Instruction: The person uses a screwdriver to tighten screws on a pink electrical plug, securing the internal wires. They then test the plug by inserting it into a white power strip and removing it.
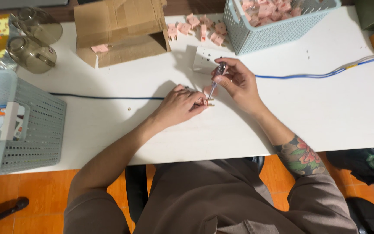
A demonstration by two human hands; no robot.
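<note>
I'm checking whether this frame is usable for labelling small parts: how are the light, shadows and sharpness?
Head view: bright, even light on the white table, no strong glare; soft shadows fall up-left of the left hand and cardboard box; the screwdriver and pink plug are small and slightly soft; edges bow mildly.

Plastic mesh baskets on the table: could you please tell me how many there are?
2. One pale blue basket stands at the table's far edge, holding pink plugs; one grey-blue basket sits at the left edge. Both are partly cropped.
</note>
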